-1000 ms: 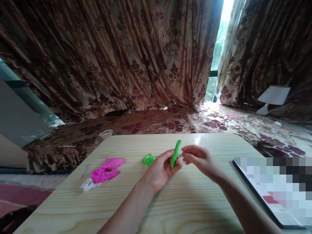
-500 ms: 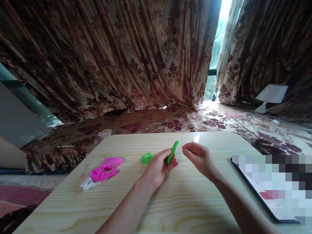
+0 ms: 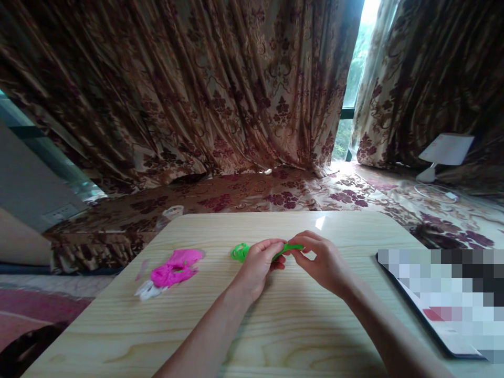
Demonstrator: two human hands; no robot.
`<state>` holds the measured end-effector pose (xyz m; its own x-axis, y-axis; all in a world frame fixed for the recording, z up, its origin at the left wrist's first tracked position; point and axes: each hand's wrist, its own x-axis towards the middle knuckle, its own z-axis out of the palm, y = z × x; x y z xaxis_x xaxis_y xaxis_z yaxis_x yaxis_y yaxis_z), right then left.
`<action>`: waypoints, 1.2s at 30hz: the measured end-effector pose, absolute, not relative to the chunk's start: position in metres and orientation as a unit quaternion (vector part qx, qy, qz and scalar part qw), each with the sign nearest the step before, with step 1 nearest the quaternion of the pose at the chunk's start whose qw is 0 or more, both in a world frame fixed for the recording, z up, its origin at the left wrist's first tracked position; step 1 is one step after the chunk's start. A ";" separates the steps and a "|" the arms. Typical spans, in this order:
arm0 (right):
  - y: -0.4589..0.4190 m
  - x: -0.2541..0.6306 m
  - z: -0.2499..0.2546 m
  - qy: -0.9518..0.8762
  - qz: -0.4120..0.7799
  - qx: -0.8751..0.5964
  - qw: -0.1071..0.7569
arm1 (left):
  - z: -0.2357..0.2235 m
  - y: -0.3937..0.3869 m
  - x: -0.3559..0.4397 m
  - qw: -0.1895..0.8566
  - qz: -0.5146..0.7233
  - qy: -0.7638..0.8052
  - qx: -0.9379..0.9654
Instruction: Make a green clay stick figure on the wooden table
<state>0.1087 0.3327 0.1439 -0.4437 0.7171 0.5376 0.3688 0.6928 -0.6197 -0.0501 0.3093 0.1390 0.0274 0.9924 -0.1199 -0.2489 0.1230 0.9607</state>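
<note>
Two grips now on green roll (image 3: 290, 247) | left hand (image 3: 258, 263): fingers clamped at roll's left | right hand (image 3: 323, 256): earlier apart, now pinching roll's right | handling turns two-handed

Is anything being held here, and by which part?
Yes, a green strip: the left hand grips it toward one end, while the right hand pinches it near the other.

Rm over bench (image 3: 283, 336) beyond L grip (image 3: 260, 261) & R grip (image 3: 323, 258); green strip (image 3: 292, 247) blocking btwn 'em, green coil (image 3: 241, 253) just left, pink lump (image 3: 167, 274) further, dark-edged slab (image 3: 437, 304) well right.
</note>
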 end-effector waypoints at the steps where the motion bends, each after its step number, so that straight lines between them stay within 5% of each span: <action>1: 0.332 0.109 0.143 -0.826 0.204 -0.333 0.407 | 0.139 0.309 -0.050 0.586 0.519 0.465 0.413; 17: 0.330 0.109 0.143 -0.839 0.219 -0.339 0.364 | 0.132 0.310 -0.052 0.543 0.453 0.489 0.511; 23: 0.331 0.108 0.147 -0.770 0.364 -0.360 0.381 | 0.140 0.308 -0.055 0.629 0.439 0.441 0.465; 29: 0.336 0.108 0.151 -0.525 0.643 -0.294 0.473 | 0.153 0.308 -0.063 0.720 0.488 0.342 0.357; 36: 0.352 0.119 0.146 -0.401 0.627 -0.318 0.588 | 0.147 0.320 -0.076 0.652 0.565 0.429 0.267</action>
